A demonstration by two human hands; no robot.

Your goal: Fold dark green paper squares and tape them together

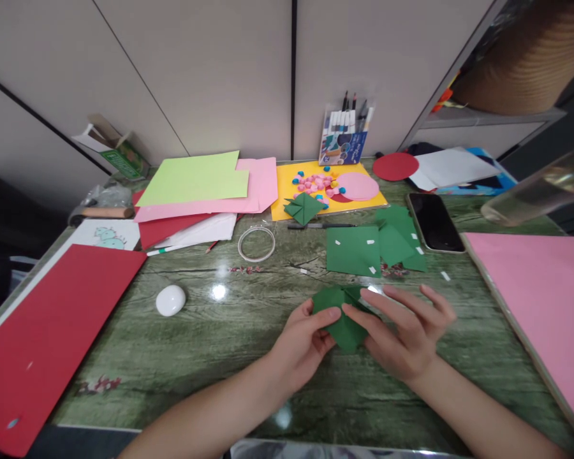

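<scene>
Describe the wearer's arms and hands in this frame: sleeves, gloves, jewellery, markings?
Both forearms are bare as far as the bottom edge of the picture; no sleeves show. The left hand and right hand wear no gloves. No watch, bracelet or ring can be seen on the sides that show. Fingernails look short and unpainted. No tattoos, bandages or other markings are visible.

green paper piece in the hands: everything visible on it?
The folded green paper is dark green, matte, creased into angular flaps with a pointed lower corner. It sits low over the green table, near the front edge. The left hand pinches its left flap with thumb and fingers; the right hand lies over its right side, covering part.
</scene>
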